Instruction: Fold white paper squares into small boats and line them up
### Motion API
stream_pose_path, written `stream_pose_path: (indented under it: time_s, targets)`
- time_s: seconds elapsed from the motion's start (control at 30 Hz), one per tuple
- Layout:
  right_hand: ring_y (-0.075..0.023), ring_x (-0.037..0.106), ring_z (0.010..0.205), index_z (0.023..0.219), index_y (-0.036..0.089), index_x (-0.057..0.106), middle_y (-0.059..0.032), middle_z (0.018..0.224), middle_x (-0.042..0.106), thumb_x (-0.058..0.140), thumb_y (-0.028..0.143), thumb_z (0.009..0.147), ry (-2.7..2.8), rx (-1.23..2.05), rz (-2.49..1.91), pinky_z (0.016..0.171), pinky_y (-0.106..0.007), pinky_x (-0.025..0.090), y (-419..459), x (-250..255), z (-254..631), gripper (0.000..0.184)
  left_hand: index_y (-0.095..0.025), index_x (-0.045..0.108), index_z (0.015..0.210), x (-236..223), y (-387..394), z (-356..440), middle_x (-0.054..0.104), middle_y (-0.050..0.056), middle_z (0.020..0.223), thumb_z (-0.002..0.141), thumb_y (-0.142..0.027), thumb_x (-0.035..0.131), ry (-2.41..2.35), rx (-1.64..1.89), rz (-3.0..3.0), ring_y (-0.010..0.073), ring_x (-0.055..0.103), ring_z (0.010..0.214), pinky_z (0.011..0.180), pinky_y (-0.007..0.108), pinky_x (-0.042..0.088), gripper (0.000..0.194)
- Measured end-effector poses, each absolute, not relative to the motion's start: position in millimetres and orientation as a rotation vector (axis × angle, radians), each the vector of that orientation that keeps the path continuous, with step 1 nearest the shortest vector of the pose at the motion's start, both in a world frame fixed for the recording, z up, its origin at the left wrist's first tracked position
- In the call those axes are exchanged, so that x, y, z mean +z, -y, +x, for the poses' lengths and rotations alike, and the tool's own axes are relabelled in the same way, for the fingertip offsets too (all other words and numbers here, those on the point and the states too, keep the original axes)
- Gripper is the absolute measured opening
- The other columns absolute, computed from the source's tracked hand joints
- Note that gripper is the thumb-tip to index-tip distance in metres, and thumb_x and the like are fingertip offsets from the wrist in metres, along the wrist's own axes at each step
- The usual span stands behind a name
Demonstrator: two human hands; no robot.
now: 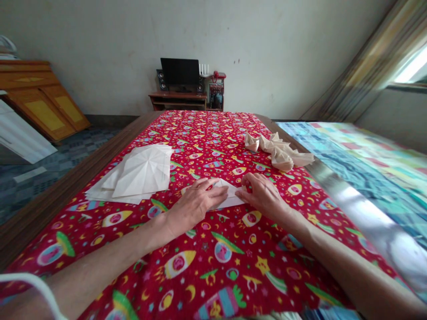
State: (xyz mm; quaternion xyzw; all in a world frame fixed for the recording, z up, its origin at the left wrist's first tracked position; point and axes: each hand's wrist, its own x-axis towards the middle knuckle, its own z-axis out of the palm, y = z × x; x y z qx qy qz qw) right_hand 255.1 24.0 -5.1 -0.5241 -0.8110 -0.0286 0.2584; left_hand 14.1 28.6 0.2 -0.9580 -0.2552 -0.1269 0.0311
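Note:
A folded piece of white paper lies on the red cloth between my two hands, with a pointed top edge. My left hand rests on the paper's left part, its fingers stretched out and lying flat. At the right corner, my right hand has thumb and fingers pinched together on the paper. Left of my hands lies a stack of creased white paper sheets, the top one marked with folds radiating from its middle. Several folded paper pieces, pale and pointed, sit together beyond my right hand.
A red patterned cloth covers the brown table. A white cable curves in at the lower left. A bed stands on the right. Against the far wall are a monitor and a small desk; a wooden cabinet is at left.

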Motion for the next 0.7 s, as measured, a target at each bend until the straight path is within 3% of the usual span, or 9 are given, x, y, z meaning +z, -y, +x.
stream_pose_path:
  time_s: [0.17,0.33,0.43,0.6,0.7]
  targets:
    - [-0.0171,0.053,0.073,0.084,0.021,0.055,-0.0036,0.080,0.060,0.055,0.029,0.082,2.194,-0.020,-1.380,0.065,-0.028,0.039,-18.4,-1.2,256.2,0.007,-0.022,0.041,0.137,1.9,-27.5,11.1,0.043,-0.001,0.143,0.083,-0.005,0.039,0.780,-0.256,-2.988,0.0214,0.021,0.139,0.113,0.044,0.014,0.056]
    - [-0.0125,0.052,0.064,0.073,0.021,0.055,0.0029,0.068,0.059,0.061,0.033,0.077,2.114,0.262,-1.598,0.057,-0.024,0.035,-27.0,-4.3,268.7,0.014,-0.022,0.044,0.135,5.1,-23.6,0.7,0.045,-0.003,0.141,0.081,-0.002,0.037,0.847,-0.256,-2.970,0.0196,0.024,0.138,0.112,0.043,0.020,0.058]
    - [-0.0132,0.053,0.067,0.075,0.021,0.057,0.0018,0.072,0.060,0.062,0.031,0.078,2.124,0.203,-1.565,0.060,-0.024,0.036,-27.7,-6.8,271.7,0.012,-0.022,0.046,0.133,4.7,-21.4,-6.8,0.046,-0.002,0.140,0.080,-0.002,0.038,0.862,-0.270,-2.967,0.0194,0.027,0.137,0.112,0.044,0.021,0.058]
    - [-0.0185,0.052,0.086,0.097,0.020,0.062,-0.0065,0.094,0.062,0.054,0.023,0.087,2.313,-0.075,-1.261,0.073,-0.030,0.041,-17.2,-3.3,261.4,0.013,-0.022,0.050,0.130,7.3,-16.7,-13.1,0.049,-0.002,0.138,0.079,0.001,0.036,0.876,-0.275,-2.952,0.0198,0.033,0.134,0.111,0.045,0.024,0.058]
    - [-0.0191,0.051,0.090,0.095,0.021,0.065,-0.0070,0.099,0.062,0.050,0.019,0.090,2.522,-0.119,-1.078,0.073,-0.030,0.042,-12.5,1.0,255.5,0.016,-0.023,0.051,0.129,8.3,-14.4,-16.1,0.050,-0.002,0.137,0.076,0.003,0.037,0.873,-0.291,-2.938,0.0195,0.033,0.134,0.111,0.044,0.025,0.061]
